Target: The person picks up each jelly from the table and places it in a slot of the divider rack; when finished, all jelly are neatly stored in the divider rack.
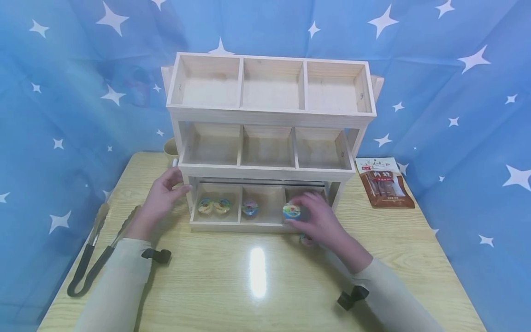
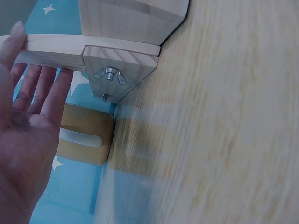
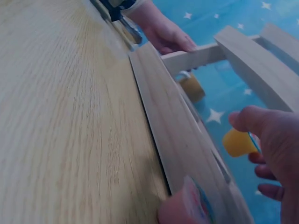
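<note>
A pale wooden three-tier shelf (image 1: 265, 171) stands on the table, each tier split into three compartments. My left hand (image 1: 168, 191) grips its left side post (image 2: 56, 43), thumb on one side and fingers on the other. My right hand (image 1: 317, 216) pinches a small yellow jelly cup (image 3: 238, 143) with a printed lid above the bottom right compartment. Two jelly cups (image 1: 214, 206) sit in the bottom left compartment, and one pinkish-purple cup (image 1: 250, 208) in the bottom middle. A pink jelly cup (image 3: 180, 207) lies on the table before the shelf, partly hidden by my right hand in the head view.
Black-handled tongs (image 1: 89, 263) lie on the left of the table. A tan cup (image 2: 86, 135) with a white handle stands behind the shelf's left side. To the right lies a brown snack bag (image 1: 383, 183). A blue star-patterned curtain (image 1: 435, 92) surrounds the table.
</note>
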`<state>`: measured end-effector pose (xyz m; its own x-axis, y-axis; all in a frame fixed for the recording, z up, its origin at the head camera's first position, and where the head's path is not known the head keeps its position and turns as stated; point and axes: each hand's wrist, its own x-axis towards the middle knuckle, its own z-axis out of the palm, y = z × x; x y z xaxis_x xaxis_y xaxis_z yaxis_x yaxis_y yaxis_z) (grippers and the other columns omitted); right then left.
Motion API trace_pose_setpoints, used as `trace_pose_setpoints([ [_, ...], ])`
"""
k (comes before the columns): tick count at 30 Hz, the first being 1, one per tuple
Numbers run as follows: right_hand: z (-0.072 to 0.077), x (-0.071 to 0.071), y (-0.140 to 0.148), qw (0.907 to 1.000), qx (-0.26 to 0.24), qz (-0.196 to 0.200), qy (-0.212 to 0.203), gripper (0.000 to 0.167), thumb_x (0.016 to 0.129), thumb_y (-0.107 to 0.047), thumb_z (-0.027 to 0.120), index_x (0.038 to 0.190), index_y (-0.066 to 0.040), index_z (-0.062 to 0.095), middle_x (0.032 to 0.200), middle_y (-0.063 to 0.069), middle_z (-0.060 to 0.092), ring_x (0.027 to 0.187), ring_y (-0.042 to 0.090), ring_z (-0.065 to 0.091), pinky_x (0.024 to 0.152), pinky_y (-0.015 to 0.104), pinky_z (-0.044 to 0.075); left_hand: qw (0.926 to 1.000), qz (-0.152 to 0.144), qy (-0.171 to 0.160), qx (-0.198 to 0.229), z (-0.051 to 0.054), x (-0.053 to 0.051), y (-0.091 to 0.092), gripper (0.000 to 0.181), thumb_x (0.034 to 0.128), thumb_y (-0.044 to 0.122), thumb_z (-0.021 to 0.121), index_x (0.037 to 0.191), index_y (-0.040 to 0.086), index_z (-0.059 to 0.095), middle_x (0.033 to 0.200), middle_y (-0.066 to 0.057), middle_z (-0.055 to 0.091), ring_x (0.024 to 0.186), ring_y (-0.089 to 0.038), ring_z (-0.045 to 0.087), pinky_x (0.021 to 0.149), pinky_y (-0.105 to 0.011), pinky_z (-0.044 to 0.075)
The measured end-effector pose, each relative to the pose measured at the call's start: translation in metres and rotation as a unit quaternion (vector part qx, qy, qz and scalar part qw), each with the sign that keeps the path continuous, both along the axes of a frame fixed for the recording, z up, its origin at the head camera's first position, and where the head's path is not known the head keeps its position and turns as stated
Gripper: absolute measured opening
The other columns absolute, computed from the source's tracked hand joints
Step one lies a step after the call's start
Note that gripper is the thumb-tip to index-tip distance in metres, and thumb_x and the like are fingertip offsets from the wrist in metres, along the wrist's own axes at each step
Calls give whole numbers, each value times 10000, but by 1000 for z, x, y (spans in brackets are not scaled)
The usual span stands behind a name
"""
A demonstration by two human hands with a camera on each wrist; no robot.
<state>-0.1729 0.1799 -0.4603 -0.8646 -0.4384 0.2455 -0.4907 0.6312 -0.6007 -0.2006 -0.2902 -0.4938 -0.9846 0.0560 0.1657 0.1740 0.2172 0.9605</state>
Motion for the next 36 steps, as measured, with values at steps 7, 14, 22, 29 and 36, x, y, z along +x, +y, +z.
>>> trace_pose_setpoints([
  [7,-8,-18,-22,9977,75,649,174,506,886,-316,949,1290,-80,756,1300,40,734,1238,294,664,1185,545,485,10000,21,-5,-22,-1,0,0,528,1055,61,750,1553,148,599,1336,-12,717,1231,-151,658,976,-241,598],
  [14,-17,-38,-37,9861,693,1146,986,493,880,-389,932,1245,-99,773,1263,33,766,1303,291,614,1289,512,348,10000,19,-1,-33,-1,1,0,525,1056,74,753,1552,148,599,1334,-16,716,1231,-154,661,972,-244,603],
  [22,-23,-48,-49,9785,1246,1209,1110,441,895,-396,932,1213,-129,784,1264,4,769,1308,270,594,1241,546,394,10000,26,-25,-35,-3,0,0,526,1060,69,745,1558,126,586,1349,-50,707,1234,-157,661,969,-246,609],
  [29,-29,-53,-51,9772,1393,1102,1167,440,881,-409,943,1219,-171,791,1286,-28,762,1301,240,573,1166,550,441,10000,12,-3,-53,-2,-1,0,532,1057,78,754,1560,128,587,1325,-8,713,1231,-161,663,961,-252,613],
  [36,-25,-53,-54,9778,1506,1087,974,462,881,-421,932,1241,-167,794,1311,-9,762,1299,250,566,1139,550,440,9999,34,-1,-128,0,-1,-1,540,1061,89,755,1569,132,578,1333,-13,714,1233,-148,662,971,-239,601],
])
